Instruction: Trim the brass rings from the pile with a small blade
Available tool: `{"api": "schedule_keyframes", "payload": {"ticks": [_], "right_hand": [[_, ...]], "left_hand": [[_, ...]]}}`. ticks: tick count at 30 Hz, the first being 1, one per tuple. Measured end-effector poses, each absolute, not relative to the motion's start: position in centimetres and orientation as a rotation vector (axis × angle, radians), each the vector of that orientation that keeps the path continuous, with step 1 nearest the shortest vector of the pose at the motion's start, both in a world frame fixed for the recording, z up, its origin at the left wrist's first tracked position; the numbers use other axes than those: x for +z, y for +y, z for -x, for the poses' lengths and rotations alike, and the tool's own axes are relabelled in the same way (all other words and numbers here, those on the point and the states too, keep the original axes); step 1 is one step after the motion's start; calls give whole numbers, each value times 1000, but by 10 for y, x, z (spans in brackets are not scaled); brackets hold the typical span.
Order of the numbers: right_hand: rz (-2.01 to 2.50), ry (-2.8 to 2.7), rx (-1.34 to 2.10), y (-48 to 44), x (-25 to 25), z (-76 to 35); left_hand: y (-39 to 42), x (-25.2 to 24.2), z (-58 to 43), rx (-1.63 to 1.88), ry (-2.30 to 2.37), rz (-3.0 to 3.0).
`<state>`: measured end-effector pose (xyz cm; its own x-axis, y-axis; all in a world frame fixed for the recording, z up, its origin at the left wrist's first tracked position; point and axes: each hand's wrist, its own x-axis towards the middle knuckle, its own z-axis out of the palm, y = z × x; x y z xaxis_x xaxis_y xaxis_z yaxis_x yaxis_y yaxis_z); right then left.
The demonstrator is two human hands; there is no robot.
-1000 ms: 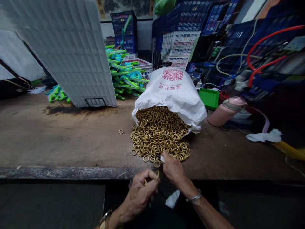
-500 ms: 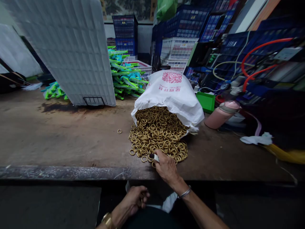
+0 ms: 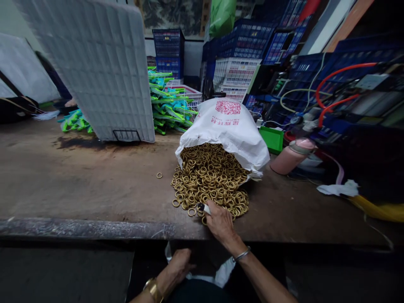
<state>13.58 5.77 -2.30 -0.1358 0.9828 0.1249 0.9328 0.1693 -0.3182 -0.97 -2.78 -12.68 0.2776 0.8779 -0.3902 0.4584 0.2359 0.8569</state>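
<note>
My right hand (image 3: 220,221) is closed around a small white stick-like tool with a black tip (image 3: 201,207), at the front of a heap of brass-coloured rings (image 3: 210,176). The black tip rests among the nearest rings. These spill from the mouth of a white woven sack (image 3: 225,126) with red print, lying on its side. Below the table edge, my left hand (image 3: 179,264) is turned with its back up. Its fingers point down, partly hidden and blurred, so what they hold, if anything, does not show. White plastic sheeting (image 3: 224,271) lies under and beside it.
A single ring (image 3: 159,175) lies left of the heap on the brown table (image 3: 94,185). A tall pale padded panel (image 3: 116,84) stands at the left, with green and blue items (image 3: 170,103) behind it. On the right are a pink bottle (image 3: 292,156) and a green tray (image 3: 271,139).
My left hand has turned over, back upward, and its curled fingers are now less visible. My right hand stays at the heap with the tool. The view has tilted up slightly.
</note>
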Motion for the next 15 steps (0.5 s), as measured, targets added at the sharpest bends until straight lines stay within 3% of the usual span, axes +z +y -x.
{"api": "schedule_keyframes", "payload": {"ticks": [7,15], "right_hand": [[1639,-1736,565,70,-28,-150],[1486,-1457,904,64,-24,-148]], "left_hand": [[-31,-69,4,558,1029,-1015],[-22,-79,-3,586,1296,-906]]}}
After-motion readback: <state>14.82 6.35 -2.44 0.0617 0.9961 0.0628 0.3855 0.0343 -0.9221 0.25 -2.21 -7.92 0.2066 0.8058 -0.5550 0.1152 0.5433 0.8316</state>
